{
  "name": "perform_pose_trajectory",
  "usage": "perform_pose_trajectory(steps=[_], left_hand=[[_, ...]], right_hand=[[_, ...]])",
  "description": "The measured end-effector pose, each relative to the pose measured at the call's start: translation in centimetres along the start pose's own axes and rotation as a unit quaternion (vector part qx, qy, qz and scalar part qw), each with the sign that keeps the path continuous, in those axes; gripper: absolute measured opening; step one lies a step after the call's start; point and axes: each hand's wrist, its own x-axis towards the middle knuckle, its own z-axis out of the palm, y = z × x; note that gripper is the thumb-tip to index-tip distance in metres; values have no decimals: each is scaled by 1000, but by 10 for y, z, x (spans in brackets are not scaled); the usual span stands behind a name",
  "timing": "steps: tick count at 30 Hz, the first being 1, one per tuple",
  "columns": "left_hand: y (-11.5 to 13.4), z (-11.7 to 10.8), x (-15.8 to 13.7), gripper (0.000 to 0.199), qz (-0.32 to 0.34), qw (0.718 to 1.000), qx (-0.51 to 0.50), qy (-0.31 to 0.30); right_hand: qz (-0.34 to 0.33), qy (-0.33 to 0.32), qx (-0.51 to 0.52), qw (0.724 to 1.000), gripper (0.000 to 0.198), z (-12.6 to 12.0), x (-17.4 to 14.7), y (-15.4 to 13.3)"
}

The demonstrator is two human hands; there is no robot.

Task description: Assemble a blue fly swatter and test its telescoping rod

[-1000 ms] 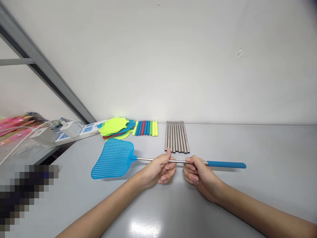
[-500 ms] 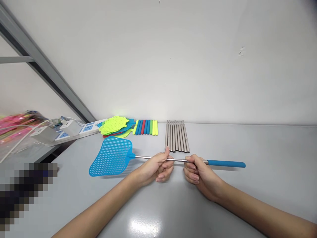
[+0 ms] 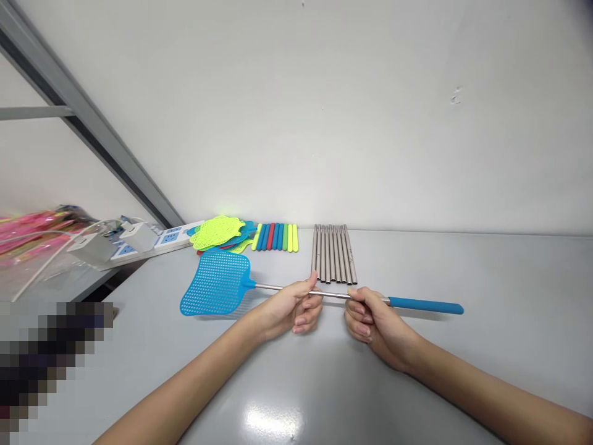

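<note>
A blue fly swatter (image 3: 217, 283) with a perforated head, a thin metal rod and a blue handle lies crosswise in my hands above the table. My left hand (image 3: 296, 308) is closed on the thin rod, thumb along the top, nearer the head. Farther right, my right hand (image 3: 370, 318) grips the thicker part of the rod just before the blue handle (image 3: 426, 305). Behind my hands lies a row of metal tubes (image 3: 334, 254). Left of these are several coloured handle grips (image 3: 277, 237) side by side. A pile of swatter heads (image 3: 217, 232), mostly yellow-green, lies beside the grips.
A white power strip (image 3: 169, 238) with plugged-in adapters (image 3: 139, 238) and cables stands at the left. Pink items in clear plastic (image 3: 34, 232) lie beyond it. The white wall (image 3: 370, 123) bounds the grey table (image 3: 486, 278) at the back.
The swatter's head has risen a little and shifted right, so the rod tilts slightly more. Both hands keep their hold, and the camera view has shifted slightly.
</note>
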Motion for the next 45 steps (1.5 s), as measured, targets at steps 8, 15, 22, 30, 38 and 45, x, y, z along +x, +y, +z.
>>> perform_pose_trajectory(steps=[8, 15, 22, 30, 38, 45], left_hand=[[-7, 19, 4, 48, 69, 992, 77, 67], [-11, 23, 6, 37, 103, 984, 119, 79], [-11, 21, 6, 30, 91, 987, 98, 90], [-10, 20, 5, 34, 97, 988, 94, 77], [-10, 19, 6, 39, 90, 989, 88, 73], [-12, 18, 8, 37, 99, 988, 96, 74]], right_hand=[[-5, -48, -55, 997, 36, 3, -2, 2], [-16, -79, -86, 993, 40, 2, -2, 5], [-1, -73, -81, 994, 41, 2, -2, 4], [10, -64, -56, 996, 40, 2, -2, 3], [8, -61, -64, 996, 40, 4, -3, 2], [-3, -58, -80, 995, 41, 6, -2, 2]])
